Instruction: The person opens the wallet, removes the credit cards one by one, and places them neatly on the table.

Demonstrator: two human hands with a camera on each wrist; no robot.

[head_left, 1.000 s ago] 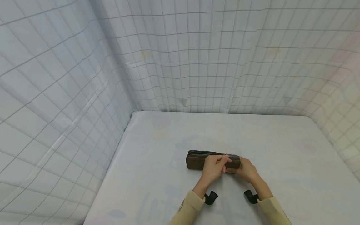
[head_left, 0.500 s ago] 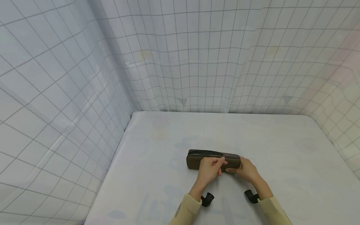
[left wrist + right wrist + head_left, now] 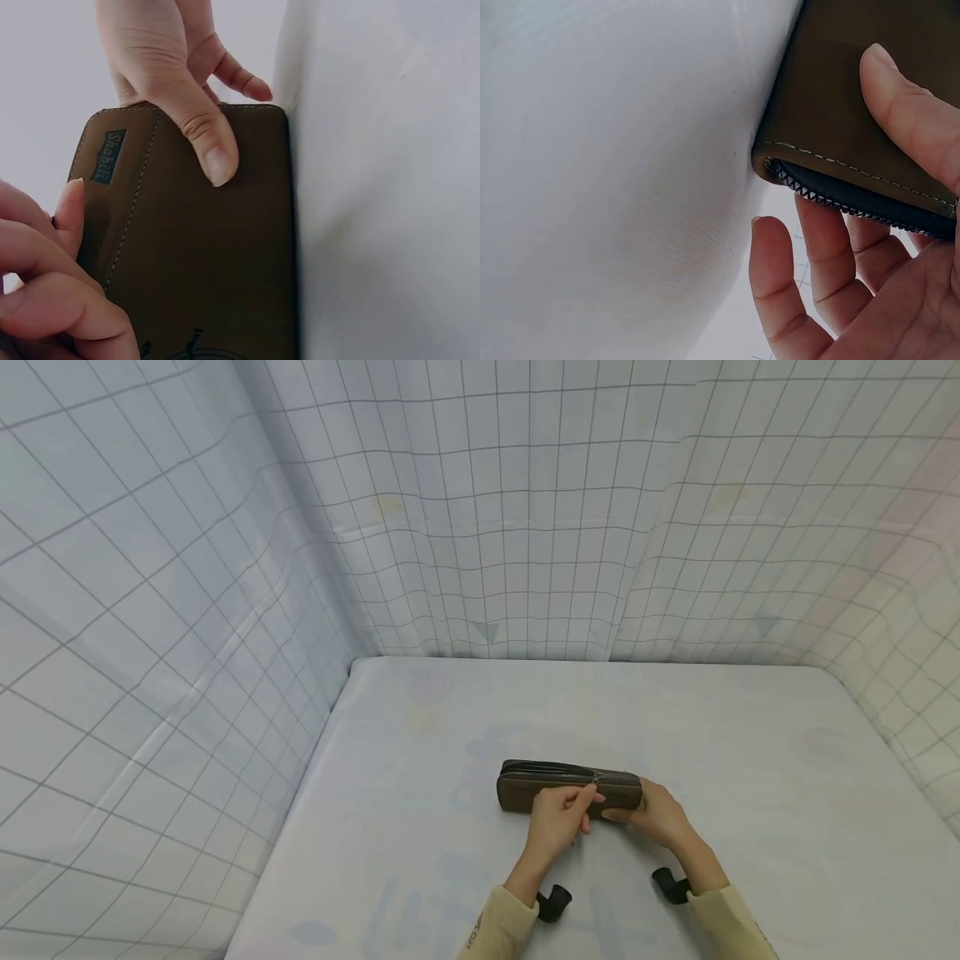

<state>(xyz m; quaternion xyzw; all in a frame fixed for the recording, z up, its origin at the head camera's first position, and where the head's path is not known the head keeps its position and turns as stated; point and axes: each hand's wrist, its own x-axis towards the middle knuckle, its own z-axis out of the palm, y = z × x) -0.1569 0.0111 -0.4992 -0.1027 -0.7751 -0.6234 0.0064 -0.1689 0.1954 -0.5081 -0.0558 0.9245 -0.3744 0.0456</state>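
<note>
A brown zip-around wallet point(image 3: 517, 793) stands on its long edge on the white-covered table, its zipper side up. Along the left part of the top the zipper is parted; toward the right end it looks joined. With thumb and forefinger my left hand point(image 3: 553, 820) pinches the small zipper pull point(image 3: 596, 780) in front of the wallet. My right hand point(image 3: 662, 814) grips the wallet's right end, its thumb point(image 3: 214, 154) flat on the near face and the other fingers behind. In the right wrist view, metal zipper teeth point(image 3: 832, 201) run along that end.
Grid-patterned white cloth walls point(image 3: 525, 527) enclose the table point(image 3: 420, 727) at the back and sides. A black wrist-worn piece point(image 3: 554, 903) sits by the left cuff, and a similar black piece point(image 3: 670, 885) is by the right cuff.
My left hand has shifted a little left and toward me, and the zipper pull now shows between its fingertips and the wallet. The right hand and wallet have stayed nearly in place.
</note>
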